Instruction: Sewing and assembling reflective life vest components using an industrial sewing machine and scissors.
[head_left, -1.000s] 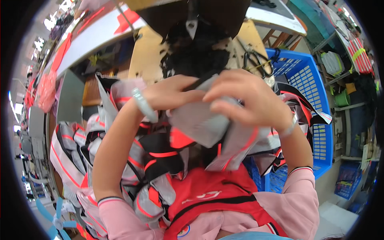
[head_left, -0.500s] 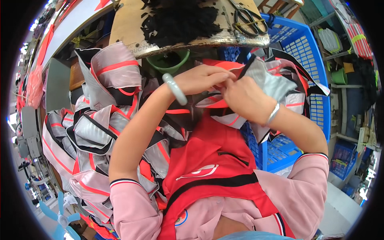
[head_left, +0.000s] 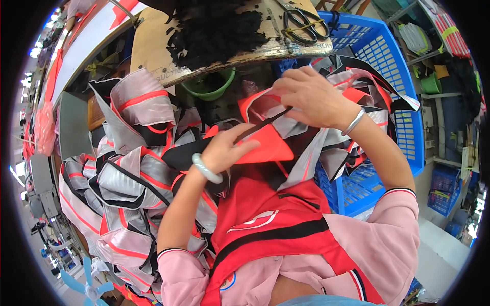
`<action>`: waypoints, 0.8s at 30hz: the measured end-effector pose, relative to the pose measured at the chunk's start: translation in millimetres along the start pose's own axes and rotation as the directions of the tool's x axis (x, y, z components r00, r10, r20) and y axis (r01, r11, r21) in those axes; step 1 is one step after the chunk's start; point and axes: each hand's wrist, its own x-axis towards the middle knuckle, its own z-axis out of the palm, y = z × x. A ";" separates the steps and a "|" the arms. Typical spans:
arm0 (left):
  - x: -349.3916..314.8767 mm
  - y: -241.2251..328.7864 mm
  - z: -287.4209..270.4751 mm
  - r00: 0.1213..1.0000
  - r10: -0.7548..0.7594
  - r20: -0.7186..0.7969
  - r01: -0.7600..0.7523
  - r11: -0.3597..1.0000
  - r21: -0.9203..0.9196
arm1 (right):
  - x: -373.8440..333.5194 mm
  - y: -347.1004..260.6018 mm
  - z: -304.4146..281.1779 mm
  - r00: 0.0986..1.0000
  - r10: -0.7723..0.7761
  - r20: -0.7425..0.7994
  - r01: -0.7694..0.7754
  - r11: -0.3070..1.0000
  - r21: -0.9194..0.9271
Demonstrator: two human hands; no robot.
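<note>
A sewn fabric piece in orange, black and silver-grey (head_left: 270, 145) is stretched in front of my red apron (head_left: 270, 204). My left hand (head_left: 224, 150) grips its black edge, thumb over the orange face. Farther right, my right hand (head_left: 319, 102) is closed on the upper edge of the same piece, its fingertips slightly blurred and partly hidden by the hand itself. More grey, black and orange fabric pieces (head_left: 122, 178) lie heaped to the left of my left arm. Others (head_left: 377, 81) hang over the blue basket beside my right hand.
A board-topped table (head_left: 153, 53) ahead bears a pile of black fabric scraps (head_left: 219, 33) and black-handled scissors (head_left: 306, 28). Below its edge is a green basin (head_left: 209, 92). The blue plastic basket (head_left: 416, 137) stands at the right. A light-blue fan (head_left: 91, 290) is at the lower left.
My hands, close together before, are now apart: the left has moved left and nearer to me, the right slightly up. The fabric piece is spread between them, its orange face showing.
</note>
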 end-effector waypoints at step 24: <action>38.1 144.9 -182.0 0.981 0.118 -0.154 -0.006 0.812 0.584 | 103.5 24.7 -81.0 0.966 0.255 0.030 -0.226 0.788 0.572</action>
